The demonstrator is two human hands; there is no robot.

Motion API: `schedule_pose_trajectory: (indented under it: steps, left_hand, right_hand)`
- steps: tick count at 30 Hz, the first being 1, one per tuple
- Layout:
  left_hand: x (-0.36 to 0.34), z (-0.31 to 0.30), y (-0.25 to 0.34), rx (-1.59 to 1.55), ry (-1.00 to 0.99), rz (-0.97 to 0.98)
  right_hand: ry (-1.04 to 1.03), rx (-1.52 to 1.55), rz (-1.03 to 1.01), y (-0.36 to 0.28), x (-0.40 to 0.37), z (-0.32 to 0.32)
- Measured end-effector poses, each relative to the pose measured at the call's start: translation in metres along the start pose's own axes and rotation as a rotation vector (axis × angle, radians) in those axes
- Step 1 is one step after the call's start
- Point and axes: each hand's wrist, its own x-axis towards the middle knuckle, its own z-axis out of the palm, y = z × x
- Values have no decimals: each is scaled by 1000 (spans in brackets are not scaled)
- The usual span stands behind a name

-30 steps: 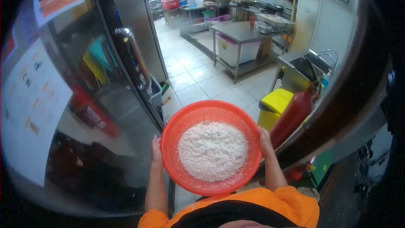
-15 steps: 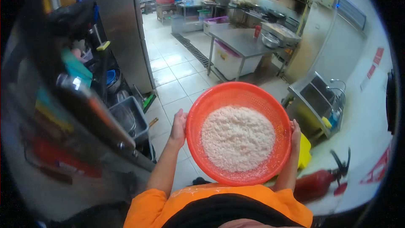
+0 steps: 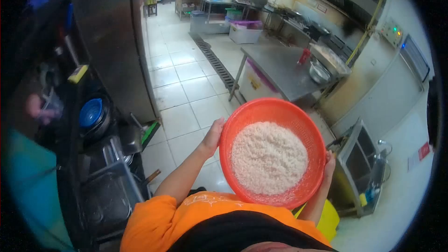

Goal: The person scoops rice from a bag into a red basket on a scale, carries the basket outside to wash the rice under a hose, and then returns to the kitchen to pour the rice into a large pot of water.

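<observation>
In front of my chest I carry a red plastic colander (image 3: 298, 116), its bowl partly filled with white rice (image 3: 269, 157). My left hand (image 3: 214, 134) grips the rim on the left side. On the opposite side my right hand (image 3: 329, 164) is closed around the rim, with some of its fingers hidden by the colander. The colander tilts a little toward me, so the rice shows fully.
Ahead stands a steel table (image 3: 275, 65) with a metal bowl (image 3: 320, 72) on it. A sink (image 3: 359, 151) is at the right wall, a yellow container (image 3: 329, 219) below it. A tall steel cabinet (image 3: 109, 42) and a grey tub (image 3: 107, 196) line the left. A floor drain (image 3: 214, 60) runs ahead.
I have moved forward through the kitchen with the colander in both hands. The table and sink are closer, and the fire extinguisher has left the view.
</observation>
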Motion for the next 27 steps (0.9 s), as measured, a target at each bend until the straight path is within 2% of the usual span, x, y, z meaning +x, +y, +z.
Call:
schedule_pose_trajectory:
  steps: [1, 3, 4, 7, 8, 9, 10, 11, 12, 13, 14, 15, 16, 18, 21, 22, 25, 26, 27]
  left_hand:
    - [0, -11, 1, -6, 14, 3]
    - [14, -44, 8, -12, -42, -40]
    - [17, -58, 8, -1, -34, -43]
    - [24, -85, 26, 31, -14, 12]
    - [24, -96, 31, 30, -21, 32]
    - [21, -100, 37, 29, -34, 56]
    - [4, -84, 32, -33, -29, 135]
    - [-1, -83, 34, -25, -26, 164]
    - [-11, -85, 33, -3, 67, 150]
    - [-7, -96, 47, 20, 162, 123]
    - [-31, -82, 51, 28, 230, 123]
    - [27, -132, 73, 60, 239, 125]
    - [59, -162, 72, 3, 251, 176]
    - [84, -178, 53, -70, 227, 290]
    - [81, -165, 26, -85, 365, 381]
    - [78, -159, 22, -56, 354, 354]
    - [70, -140, 8, 15, 396, 398]
    - [70, -132, 1, 7, 447, 398]
    - [72, -123, -5, -11, 499, 399]
  right_hand:
    - [-12, -5, 9, 6, 3, -1]
    - [20, -209, -85, 20, 13, 17]
    - [-3, -24, -22, 32, 20, 21]
    - [-25, -123, -30, 69, 49, 25]
    - [-49, 4, 29, 70, 41, 56]
    - [-51, 25, 30, 90, 43, 59]
    - [-54, -28, 13, 92, 47, 40]
    - [-64, -57, -10, 93, 61, 47]
    - [15, -196, -14, 69, 39, 83]
    - [9, -171, -13, 60, 48, 120]
    - [-77, -209, -32, 48, 34, 126]
    - [-170, -234, -58, 77, 96, 188]
    - [-185, -165, -36, 98, 131, 218]
    - [-249, -101, -38, 132, 175, 231]
    - [-305, -61, -47, 170, 201, 214]
    - [-296, -46, -30, 179, 195, 202]
    - [-268, -12, 38, 170, 173, 187]
    - [-308, 11, 4, 210, 196, 170]
    - [-305, 32, -20, 214, 200, 162]
